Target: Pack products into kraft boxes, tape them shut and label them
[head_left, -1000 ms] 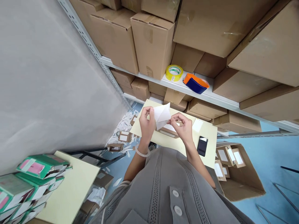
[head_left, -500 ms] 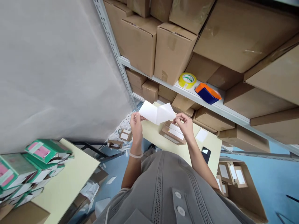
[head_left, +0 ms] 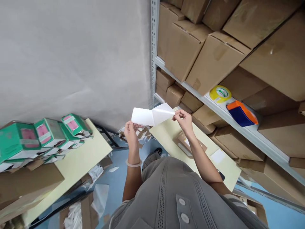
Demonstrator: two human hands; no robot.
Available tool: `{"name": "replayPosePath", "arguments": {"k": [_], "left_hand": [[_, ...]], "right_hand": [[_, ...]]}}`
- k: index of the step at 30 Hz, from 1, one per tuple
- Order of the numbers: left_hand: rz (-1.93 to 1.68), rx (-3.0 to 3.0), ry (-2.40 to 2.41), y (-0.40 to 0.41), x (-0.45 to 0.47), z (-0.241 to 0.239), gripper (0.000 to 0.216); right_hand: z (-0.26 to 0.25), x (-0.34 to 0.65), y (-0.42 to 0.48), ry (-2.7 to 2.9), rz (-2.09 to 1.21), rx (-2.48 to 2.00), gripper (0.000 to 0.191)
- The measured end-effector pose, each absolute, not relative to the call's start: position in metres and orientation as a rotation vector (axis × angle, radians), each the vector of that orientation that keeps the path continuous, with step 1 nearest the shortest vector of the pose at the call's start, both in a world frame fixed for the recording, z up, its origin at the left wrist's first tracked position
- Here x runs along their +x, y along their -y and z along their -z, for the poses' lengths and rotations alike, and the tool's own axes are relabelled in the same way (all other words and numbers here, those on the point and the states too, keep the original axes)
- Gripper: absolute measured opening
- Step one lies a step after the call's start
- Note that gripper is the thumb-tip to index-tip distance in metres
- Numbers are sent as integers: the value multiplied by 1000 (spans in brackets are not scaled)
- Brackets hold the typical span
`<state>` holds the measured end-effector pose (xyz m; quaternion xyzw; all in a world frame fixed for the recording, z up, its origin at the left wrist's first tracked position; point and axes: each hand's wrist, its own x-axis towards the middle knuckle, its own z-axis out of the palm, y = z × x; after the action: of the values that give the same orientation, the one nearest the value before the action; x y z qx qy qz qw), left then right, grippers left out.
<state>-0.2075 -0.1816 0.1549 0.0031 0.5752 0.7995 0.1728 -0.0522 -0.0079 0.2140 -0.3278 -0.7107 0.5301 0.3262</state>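
- White paper strip (head_left: 152, 115) stretches sideways between our hands.
- Our left hand (head_left: 130, 131) pinches one end.
- Our right hand (head_left: 183, 118) pinches the other end.

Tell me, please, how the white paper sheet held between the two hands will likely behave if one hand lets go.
The white sheet is probably thin and floppy: it bends at a crease between the left hand and right hand. It looks very light, pinched only at its ends. Released on one side, it would likely droop.
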Motion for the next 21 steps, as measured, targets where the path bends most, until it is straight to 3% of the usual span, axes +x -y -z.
{"name": "replayPosePath", "arguments": {"k": [9,21], "left_hand": [[-2449,-236,-1708,229,-237,-147,23],[-2605,-377,-1751,262,-259,-150,22]], "right_hand": [[-208,-107,27,1847,-1627,-748,8],[-193,-141,36,1747,-1665,-792,9]]}}
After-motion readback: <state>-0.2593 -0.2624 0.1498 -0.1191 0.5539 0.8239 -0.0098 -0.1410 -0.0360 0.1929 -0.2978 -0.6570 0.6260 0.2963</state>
